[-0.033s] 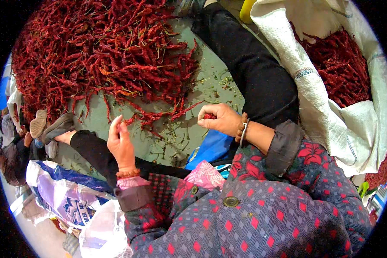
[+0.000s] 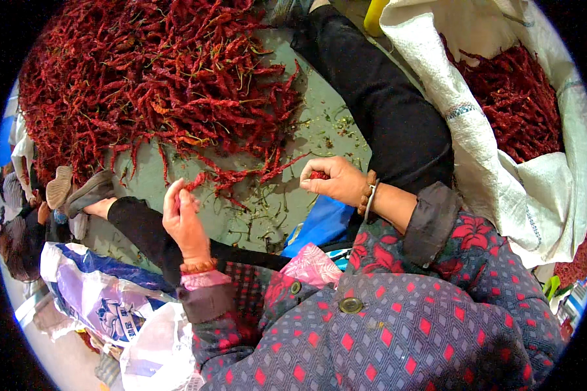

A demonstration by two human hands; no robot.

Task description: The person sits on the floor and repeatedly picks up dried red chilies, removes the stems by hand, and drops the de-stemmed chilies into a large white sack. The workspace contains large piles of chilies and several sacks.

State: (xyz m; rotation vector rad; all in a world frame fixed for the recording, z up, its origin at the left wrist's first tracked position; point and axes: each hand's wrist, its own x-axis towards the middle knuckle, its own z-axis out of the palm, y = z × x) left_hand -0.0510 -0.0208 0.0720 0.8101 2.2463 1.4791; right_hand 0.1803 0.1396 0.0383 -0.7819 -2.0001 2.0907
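Head view, the only 1 you have: your left hand (image 2: 184, 218) is raised in front of your lap with its fingers pinched around a dried red chili (image 2: 195, 181) that sticks up and to the right from the fingertips. Your right hand (image 2: 336, 181) is curled nearly closed, and a bit of red shows inside the curl, so it looks to be holding a chili or a piece of 1; you cannot tell from here how much is in it. The 2 hands are apart, with bare grey-green floor (image 2: 319, 130) between and beyond them.

The big heap of chilies (image 2: 150, 78) lies just ahead of your left hand, its nearest stragglers almost under your fingers. The white woven sack (image 2: 502, 169) stands open at your right, beside your dark trouser leg (image 2: 385, 104), and already holds a layer of chilies.

To work the pod well, I judge you should grip it close to the stem end, not the brittle tip, so it does not snap. Keep the pinch light; dried skin likely cracks under pressure. Clear your right hand before taking the next pod, since a full fist cannot pluck cleanly. Loose stems and crumbs litter the floor; keep those out of the sack.
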